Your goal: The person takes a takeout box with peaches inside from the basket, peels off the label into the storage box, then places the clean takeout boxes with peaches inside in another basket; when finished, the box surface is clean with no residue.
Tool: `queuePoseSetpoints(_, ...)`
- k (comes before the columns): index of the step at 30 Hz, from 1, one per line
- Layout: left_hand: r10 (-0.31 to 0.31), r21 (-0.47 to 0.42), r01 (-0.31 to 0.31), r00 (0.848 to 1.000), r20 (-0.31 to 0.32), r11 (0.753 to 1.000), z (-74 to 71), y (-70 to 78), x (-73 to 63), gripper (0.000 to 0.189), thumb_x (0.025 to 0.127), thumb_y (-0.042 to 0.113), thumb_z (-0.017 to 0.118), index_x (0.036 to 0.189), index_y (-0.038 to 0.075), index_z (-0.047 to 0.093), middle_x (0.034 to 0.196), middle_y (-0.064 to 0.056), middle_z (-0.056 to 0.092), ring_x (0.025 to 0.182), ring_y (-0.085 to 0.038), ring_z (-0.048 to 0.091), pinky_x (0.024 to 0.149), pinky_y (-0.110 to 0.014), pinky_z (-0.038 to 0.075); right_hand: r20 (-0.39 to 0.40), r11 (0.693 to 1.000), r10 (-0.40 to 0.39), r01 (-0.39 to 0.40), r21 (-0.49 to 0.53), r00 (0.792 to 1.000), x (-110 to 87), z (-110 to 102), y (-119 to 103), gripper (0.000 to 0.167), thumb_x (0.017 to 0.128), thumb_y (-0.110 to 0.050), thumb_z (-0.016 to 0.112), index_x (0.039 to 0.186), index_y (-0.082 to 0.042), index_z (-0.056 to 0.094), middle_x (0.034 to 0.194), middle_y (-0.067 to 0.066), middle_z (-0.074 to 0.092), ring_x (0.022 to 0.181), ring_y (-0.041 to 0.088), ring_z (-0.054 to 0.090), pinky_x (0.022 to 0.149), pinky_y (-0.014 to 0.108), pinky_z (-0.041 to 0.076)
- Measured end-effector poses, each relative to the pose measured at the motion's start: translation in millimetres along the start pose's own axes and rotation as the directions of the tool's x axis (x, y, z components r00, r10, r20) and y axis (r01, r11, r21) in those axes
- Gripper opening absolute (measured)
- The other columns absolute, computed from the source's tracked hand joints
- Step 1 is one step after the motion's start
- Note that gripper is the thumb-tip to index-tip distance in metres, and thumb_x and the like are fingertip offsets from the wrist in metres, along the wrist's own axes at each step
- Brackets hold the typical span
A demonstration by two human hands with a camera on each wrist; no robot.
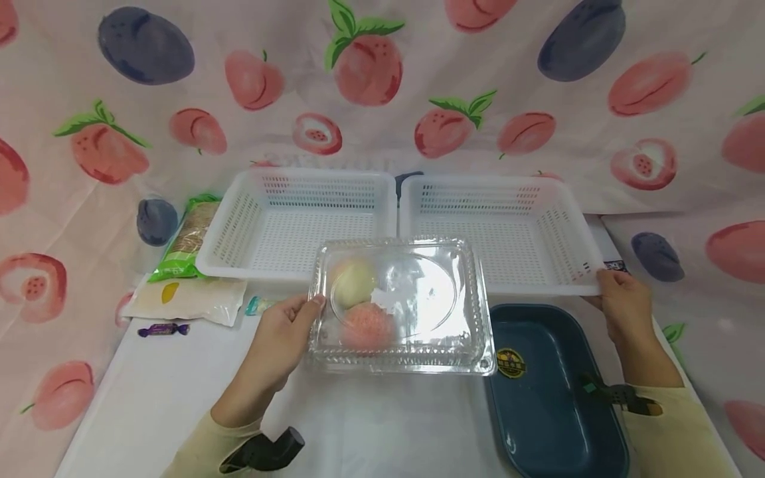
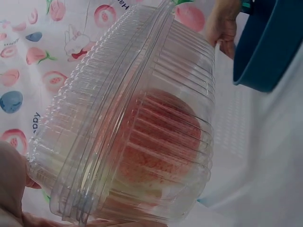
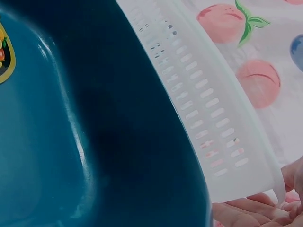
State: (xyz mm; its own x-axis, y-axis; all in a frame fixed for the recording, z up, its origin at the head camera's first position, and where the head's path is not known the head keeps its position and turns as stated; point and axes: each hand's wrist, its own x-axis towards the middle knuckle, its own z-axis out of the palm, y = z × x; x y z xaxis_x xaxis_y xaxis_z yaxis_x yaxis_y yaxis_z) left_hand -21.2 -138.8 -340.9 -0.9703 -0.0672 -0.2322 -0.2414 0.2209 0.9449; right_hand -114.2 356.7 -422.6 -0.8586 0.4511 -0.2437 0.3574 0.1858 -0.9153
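My left hand [image 1: 279, 346] grips the left edge of a clear plastic clamshell container [image 1: 433, 335], its lid down, held up over the middle of the table. Inside show a pinkish-red round fruit [image 2: 161, 135] and a pale yellow-green round one [image 1: 354, 282], both at its left side. The container overlaps the front of two white slotted baskets in the head view. At the near right corner of the right basket [image 1: 502, 249], my right hand [image 1: 627, 307] pinches the rim, fingers beneath it in the right wrist view.
Left of centre at the back stands the other white basket [image 1: 323, 229]. A deep blue tray [image 1: 556, 398] with a round sticker lies at front right. To the left are a green bag of brown grains [image 1: 194, 232], a white packet [image 1: 203, 302] and a purple-wrapped candy [image 1: 163, 330].
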Motion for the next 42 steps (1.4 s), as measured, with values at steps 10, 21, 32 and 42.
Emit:
queuePoseSetpoints(10,0.076,-0.006,-0.076,0.995,0.063,0.997,13.2,39.3,45.8,0.042,0.109,0.024,0.05,0.123,-0.01,0.069,0.101,-0.017,0.069,0.085,-0.017,0.061,0.07,-0.026,0.056,0.018,0.998,-0.023,0.024,-0.05,1.0,0.1,-1.1,-1.6,0.047,0.11,-0.025,0.043,0.14,0.011,0.051,0.152,0.031,0.038,0.117,0.021,0.069,0.074,0.011,0.056)
queuePoseSetpoints(21,0.072,-0.047,-0.067,0.992,0.1,0.997,55.0,70.2,91.1,0.038,0.11,0.025,0.048,0.08,0.005,0.058,0.068,0.002,0.046,0.059,-0.01,0.04,0.051,-0.023,0.033,0.005,0.99,-0.035,0.035,-0.137,0.999,-1.3,0.2,-3.6,0.056,0.111,-0.027,0.037,0.15,0.014,0.042,0.156,0.031,0.037,0.133,0.041,0.057,0.075,0.01,0.054)
queuePoseSetpoints(32,0.001,-0.046,0.004,0.994,0.111,0.999,99.2,79.8,129.8,0.044,0.113,0.028,0.044,0.073,0.01,0.049,0.07,0.002,0.04,0.055,-0.009,0.031,0.049,-0.023,0.029,0.013,0.988,-0.041,0.042,-0.15,0.999,0.3,-4.1,0.5,0.057,0.111,-0.027,0.036,0.147,0.017,0.043,0.154,0.032,0.038,0.105,0.01,0.067,0.072,0.007,0.054)
queuePoseSetpoints(42,-0.067,-0.021,0.071,0.982,0.176,0.997,128.2,86.2,151.4,0.052,0.113,0.029,0.041,0.146,-0.011,0.049,0.142,-0.02,0.056,0.131,-0.03,0.054,0.114,-0.049,0.047,-0.024,0.991,-0.016,0.013,-0.136,1.0,-0.4,2.1,-1.0,0.05,0.111,-0.024,0.038,0.141,0.014,0.05,0.153,0.03,0.04,0.129,0.038,0.06,0.073,0.009,0.055)
